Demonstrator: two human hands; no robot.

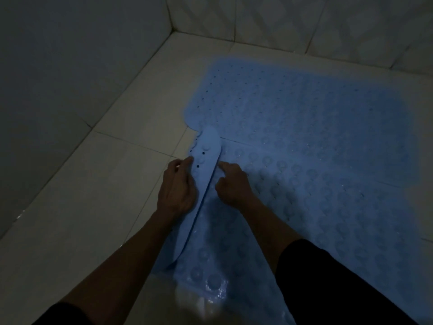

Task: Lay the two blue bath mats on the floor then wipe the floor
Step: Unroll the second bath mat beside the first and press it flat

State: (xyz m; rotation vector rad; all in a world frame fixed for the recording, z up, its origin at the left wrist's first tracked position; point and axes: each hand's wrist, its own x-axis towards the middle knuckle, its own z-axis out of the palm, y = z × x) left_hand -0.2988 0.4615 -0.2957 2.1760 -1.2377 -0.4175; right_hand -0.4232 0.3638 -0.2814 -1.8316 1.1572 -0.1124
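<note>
Bath mat (316, 148), blue, lies spread over the tiled floor (82, 207), filling the picture from 12 to 5 o'clock, near the corner where two tiled walls (70, 55) meet at 11 o'clock. Its left edge is not yet flat: a long flap (206, 174) is folded over or stands curled, running from the centre of the picture toward 6 o'clock, with round suction cups and small holes showing on it. Whether this flap belongs to the same mat or is the edge of a second mat overlapping the first cannot be told in the dim light.

Step in hand, as judged: unfolding the flap and seating it on the tiles.
- Roll the flap outward toward 9 o'clock along its whole length, not at one point only.
- Press from the middle of the edge toward both ends so the cups grip and no bubble remains.
- Keep the flat part pinned while the edge is turned, or the mat is likely to slide on tiles that look wet.

Hand pose:
- Left hand (175, 186) is at the outer side of the flap, palm down, fingers curled onto its edge, apparently gripping it.
- Right hand (232, 184) is on the inner side, touching the mat surface just beside the flap, fingers bent with the knuckles raised; it presses down and encloses nothing that can be seen.
- Both forearms reach in from 6 o'clock, dark sleeves (328, 277) pushed up.
</note>
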